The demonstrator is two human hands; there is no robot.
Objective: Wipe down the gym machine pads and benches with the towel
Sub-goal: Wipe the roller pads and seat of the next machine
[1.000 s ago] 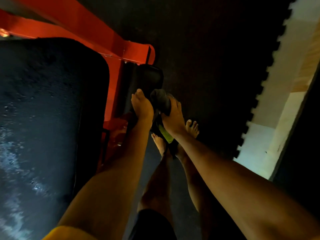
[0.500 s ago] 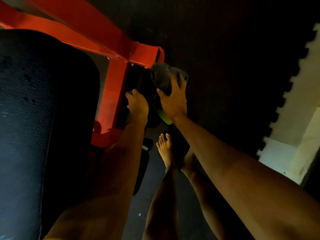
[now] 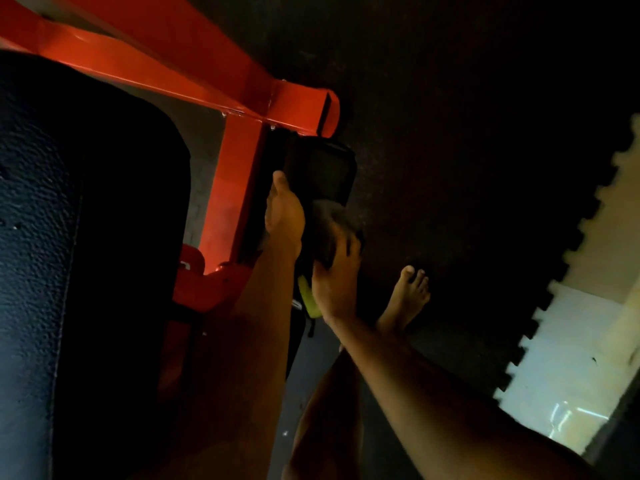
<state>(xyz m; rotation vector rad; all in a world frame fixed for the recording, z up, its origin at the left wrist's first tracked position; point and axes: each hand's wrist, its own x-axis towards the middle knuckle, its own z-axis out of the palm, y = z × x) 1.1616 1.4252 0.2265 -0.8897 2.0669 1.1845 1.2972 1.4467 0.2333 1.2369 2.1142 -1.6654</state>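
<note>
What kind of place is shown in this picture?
Most likely a gym: a red-painted steel machine frame, a large black textured vinyl pad, and a black interlocking rubber floor mat.

At left, large pad (image 3: 69, 237): black pebbled vinyl-like cover, faint sheen. The frame (image 3: 194, 67): red painted metal, smooth, glossy. The small pad (image 3: 322, 171): smooth cover. The towel (image 3: 329, 220): grey matt cloth. The floor mat (image 3: 450, 133): matt, granular. At right, pale floor (image 3: 571, 375): glossy.

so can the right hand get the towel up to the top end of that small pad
Probably yes. The right hand presses the towel on the lower part of the small pad; the upper face is bare, and the left hand grips only its side edge.
</note>
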